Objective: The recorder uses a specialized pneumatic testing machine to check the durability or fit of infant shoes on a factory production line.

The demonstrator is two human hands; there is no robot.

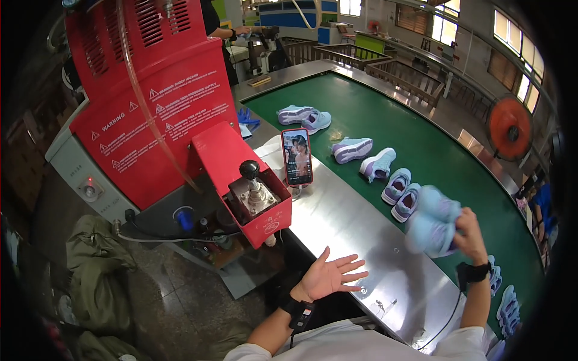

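My right hand (471, 237) grips a pair of light blue sneakers (435, 224) with lilac details, held above the edge between the green belt and the steel ledge; the pair is blurred by motion. My left hand (331, 275) is palm up with spread fingers and holds nothing, over the near edge of the steel ledge (337, 222). Just beyond the held pair, more sneakers (397, 185) of the same kind sit in a row on the green belt (349, 114). A phone (297, 156) with a lit screen stands upright on the ledge.
A red machine (150, 108) with a black-knobbed lever (250, 170) in a red box stands at the left, close to my left hand. More sneakers (509, 310) are on the belt at the lower right. An orange fan (512, 129) stands beyond the belt. Another person's hand (242, 30) shows at the back.
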